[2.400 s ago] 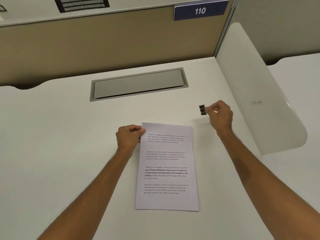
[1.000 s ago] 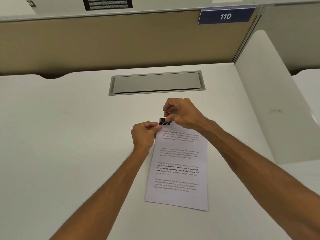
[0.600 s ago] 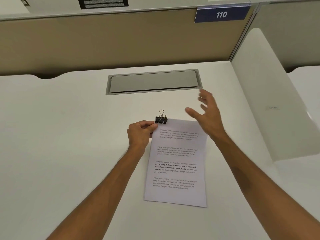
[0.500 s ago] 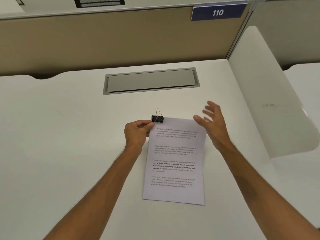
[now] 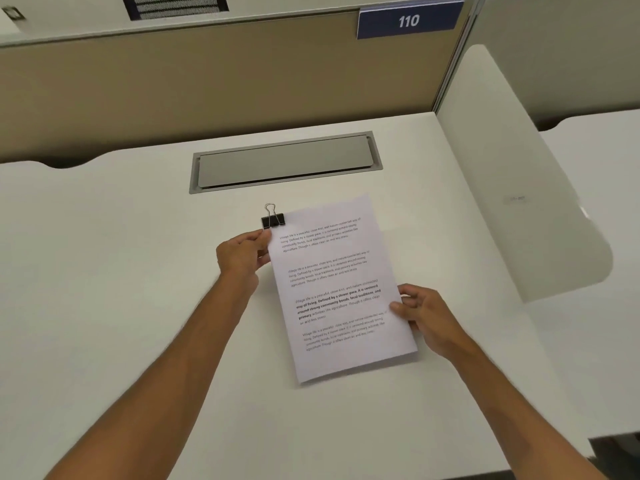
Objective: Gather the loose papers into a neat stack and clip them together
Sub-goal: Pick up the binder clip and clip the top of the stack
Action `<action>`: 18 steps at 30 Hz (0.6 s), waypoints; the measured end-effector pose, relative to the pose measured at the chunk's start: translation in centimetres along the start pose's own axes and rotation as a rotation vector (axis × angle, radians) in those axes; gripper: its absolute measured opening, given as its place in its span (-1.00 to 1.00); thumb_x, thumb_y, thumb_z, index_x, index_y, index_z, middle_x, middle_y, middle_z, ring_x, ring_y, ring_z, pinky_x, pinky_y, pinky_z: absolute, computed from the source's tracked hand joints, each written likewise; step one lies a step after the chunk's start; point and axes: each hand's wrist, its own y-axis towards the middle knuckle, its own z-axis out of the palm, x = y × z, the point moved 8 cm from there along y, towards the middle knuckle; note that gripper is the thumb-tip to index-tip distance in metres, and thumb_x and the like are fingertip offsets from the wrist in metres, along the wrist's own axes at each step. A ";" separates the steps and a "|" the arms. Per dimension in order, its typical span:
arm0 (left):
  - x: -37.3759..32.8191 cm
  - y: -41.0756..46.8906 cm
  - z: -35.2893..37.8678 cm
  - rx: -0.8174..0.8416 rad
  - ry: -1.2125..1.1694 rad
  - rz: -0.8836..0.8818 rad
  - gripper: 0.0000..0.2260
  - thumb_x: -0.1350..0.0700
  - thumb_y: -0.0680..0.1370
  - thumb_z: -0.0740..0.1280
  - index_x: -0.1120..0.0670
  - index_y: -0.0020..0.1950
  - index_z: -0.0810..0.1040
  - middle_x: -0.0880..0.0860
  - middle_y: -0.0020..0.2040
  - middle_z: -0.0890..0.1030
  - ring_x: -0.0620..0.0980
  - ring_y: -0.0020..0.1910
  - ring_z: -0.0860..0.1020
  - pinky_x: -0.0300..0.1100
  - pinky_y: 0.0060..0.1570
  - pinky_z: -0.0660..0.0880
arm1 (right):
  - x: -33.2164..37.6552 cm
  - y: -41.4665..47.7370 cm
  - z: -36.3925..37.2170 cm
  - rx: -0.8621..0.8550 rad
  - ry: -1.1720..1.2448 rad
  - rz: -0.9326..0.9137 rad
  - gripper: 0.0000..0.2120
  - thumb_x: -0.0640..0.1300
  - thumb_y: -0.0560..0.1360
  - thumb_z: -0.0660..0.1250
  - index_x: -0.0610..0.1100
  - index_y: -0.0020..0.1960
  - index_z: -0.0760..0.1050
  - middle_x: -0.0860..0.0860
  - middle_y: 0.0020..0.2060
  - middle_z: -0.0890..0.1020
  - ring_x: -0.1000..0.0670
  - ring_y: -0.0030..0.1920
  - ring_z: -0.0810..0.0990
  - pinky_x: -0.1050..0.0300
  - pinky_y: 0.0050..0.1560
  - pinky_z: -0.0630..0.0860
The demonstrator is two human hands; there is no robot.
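Since half a second ago the right hand [image 5: 427,318] has dropped from open in the air to pinch the right edge of the paper stack [image 5: 337,289], which now sits turned counterclockwise. Below the grey cable hatch [image 5: 285,162] on the white desk [image 5: 104,271], a black binder clip [image 5: 272,220] grips the stack's top-left corner. Just under the clip, the left hand [image 5: 242,254] pinches that same corner between thumb and fingers.

A white desk [image 5: 104,271] with a grey cable hatch [image 5: 285,161] fronts a tan partition [image 5: 207,81].
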 end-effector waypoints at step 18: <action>5.9 -3.8 12.8 0.318 0.271 0.023 -0.91 0.34 0.49 0.46 0.21 -0.05 0.67 0.13 -0.11 0.73 -0.02 -0.29 0.71 -0.18 -0.28 0.66 | 7.0 0.3 -12.9 -0.418 -0.149 -0.153 -0.82 -0.35 0.46 0.43 -0.20 0.05 0.66 -0.11 -0.14 0.74 -0.07 -0.19 0.69 0.08 -0.10 0.59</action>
